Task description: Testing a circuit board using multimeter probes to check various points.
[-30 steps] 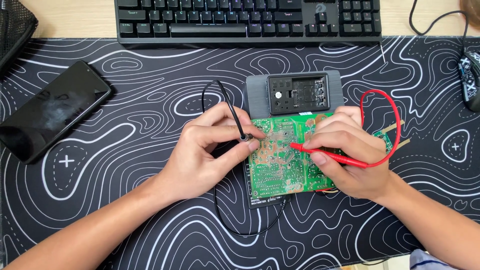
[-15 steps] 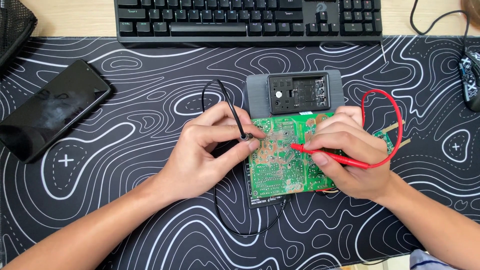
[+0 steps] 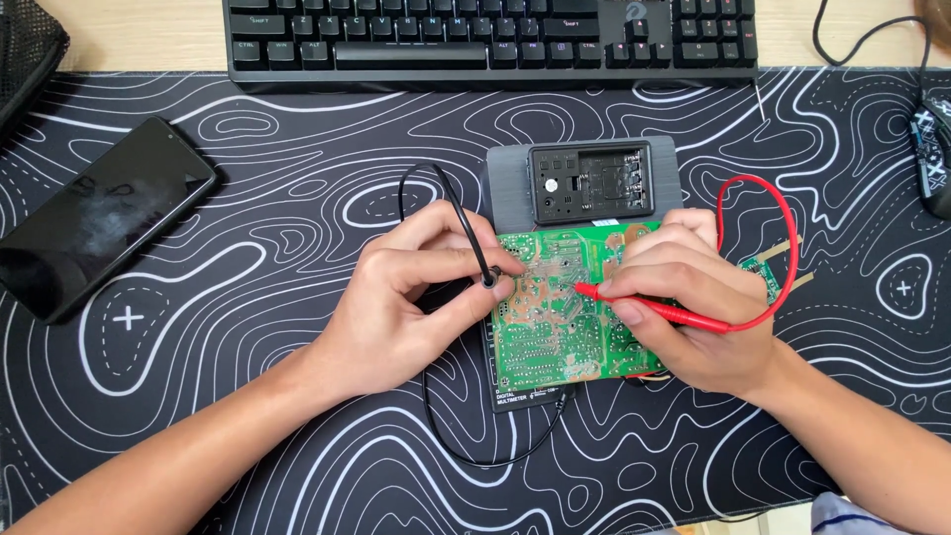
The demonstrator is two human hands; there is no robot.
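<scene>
A green circuit board lies solder side up on top of a dark multimeter, in the middle of the desk mat. My left hand pinches a black test probe, its tip at the board's left edge. My right hand grips a red test probe like a pen, the tip touching the board near its middle. A red lead loops up behind my right hand. A black lead curves below my left hand.
A grey device with an open battery bay lies just beyond the board. A black keyboard runs along the far edge. A black phone lies at left, a mouse at right, a mesh pouch top left.
</scene>
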